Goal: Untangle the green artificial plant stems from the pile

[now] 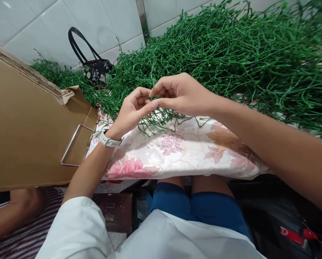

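Green sprig [162,120], held in both hands over a floral-covered worktop [182,158].
Left hand [135,106]: thumb and fingers together on the sprig; white watch [110,141] at wrist. Right hand [186,94]: thumb and fingertips likewise pinched on it, meeting the left hand's; exact contact partly hidden by fingers. Thin strands hang below both hands. Just beyond: large pile [231,57] of similar green stems along the far side, thickest to the right. Far left, before the tiled wall [123,18]: black flowered bag [97,70], handles upright. Left: brown carton [28,126], with bent wire [69,145]. Near left, below the carton: another person's arm [23,208].
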Available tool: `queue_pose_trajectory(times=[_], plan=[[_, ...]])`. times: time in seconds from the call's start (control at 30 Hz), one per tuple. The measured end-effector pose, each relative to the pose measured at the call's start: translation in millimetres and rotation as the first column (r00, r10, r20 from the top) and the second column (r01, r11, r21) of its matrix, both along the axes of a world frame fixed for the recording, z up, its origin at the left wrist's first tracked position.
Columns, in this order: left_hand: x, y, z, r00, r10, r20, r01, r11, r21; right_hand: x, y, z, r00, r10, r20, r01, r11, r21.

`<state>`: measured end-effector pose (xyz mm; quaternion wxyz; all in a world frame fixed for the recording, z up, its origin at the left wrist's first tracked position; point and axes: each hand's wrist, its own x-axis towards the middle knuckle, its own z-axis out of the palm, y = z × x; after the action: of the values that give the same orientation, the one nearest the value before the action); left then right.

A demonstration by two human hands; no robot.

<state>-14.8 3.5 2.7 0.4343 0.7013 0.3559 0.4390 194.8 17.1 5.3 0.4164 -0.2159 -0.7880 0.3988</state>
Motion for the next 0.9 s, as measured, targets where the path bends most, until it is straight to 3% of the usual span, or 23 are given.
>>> queue_pose_trajectory(times=[0.27,0.43,0.67,0.9], plan=[[-5.2,3.4,-1.2,0.996,0.039,-0.075,-0.031,0.993,0.110,5.5,-2.3,8.7,0.998,-0.007,0.069,0.015,0.992,-0.122],[-3.1,1.9,-1.9,0.997,-0.016,-0.076,0.022,0.997,0.079,5.7,-7.5,14.7,0.996,0.005,0.086,0.013,0.978,-0.210],[-2.3,-2.8,2.1,0.985,-0.123,-0.118,0.130,0.990,0.054,3.9,-5.8,13.7,0.987,0.105,0.120,-0.079,0.975,-0.207],[-5.8,-7.1,5.0,0.904,-0.340,-0.257,0.364,0.930,0.049,6.1,-13.9,13.0,0.942,0.292,0.163,-0.243,0.933,-0.265]])
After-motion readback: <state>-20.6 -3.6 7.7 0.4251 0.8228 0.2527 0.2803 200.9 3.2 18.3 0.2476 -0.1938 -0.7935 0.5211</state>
